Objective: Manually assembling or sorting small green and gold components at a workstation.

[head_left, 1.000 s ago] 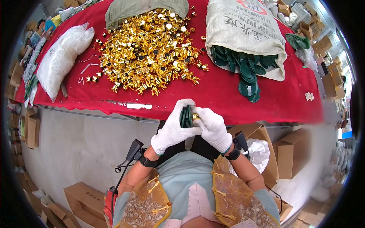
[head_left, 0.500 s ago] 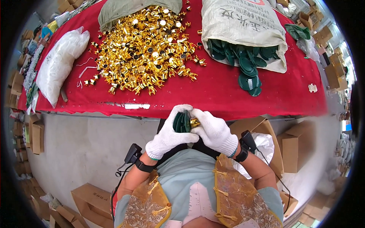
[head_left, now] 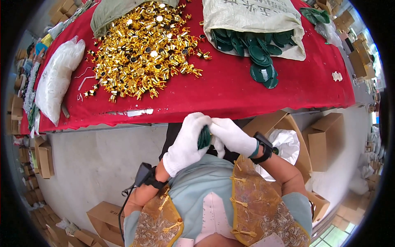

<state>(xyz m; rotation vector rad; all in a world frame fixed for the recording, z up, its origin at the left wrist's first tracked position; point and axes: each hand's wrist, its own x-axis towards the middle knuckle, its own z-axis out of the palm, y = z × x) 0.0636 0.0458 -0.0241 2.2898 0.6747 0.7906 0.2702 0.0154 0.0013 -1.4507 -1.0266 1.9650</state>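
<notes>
Grip: my left hand [head_left: 187, 144] is closed around a small stack of dark green discs [head_left: 204, 137], fingers wrapped over its edge; my right hand [head_left: 230, 136] presses against the stack from the other side, fingertips pinched at its top. Both wear white gloves.

Where the stack is: in front of my chest, just on my side of the red table [head_left: 247, 90] and below its near edge, not resting on it.

Landmark: everything else I place from that red table.

On the table, far left: a white filled bag [head_left: 57, 78] lying along the left edge.

On the table, middle: a wide heap of gold metal pieces [head_left: 144, 45] spilling from a grey-green sack [head_left: 111, 10] at the far edge.

On the table, right of the heap: a pale woven sack [head_left: 255, 20] lying open, with loose green discs [head_left: 255, 53] sliding out toward me.

Beside the table, right and near: open cardboard boxes [head_left: 325, 136], one lined with a white plastic bag [head_left: 284, 146].

How far along, by my judgement: early. Only this one small stack is in hand; the gold heap and the disc sack look barely touched.

Hard to make out: whether a gold piece sits between my fingertips, since the gloves cover that spot; how many discs I hold; what lies inside the boxes.
</notes>
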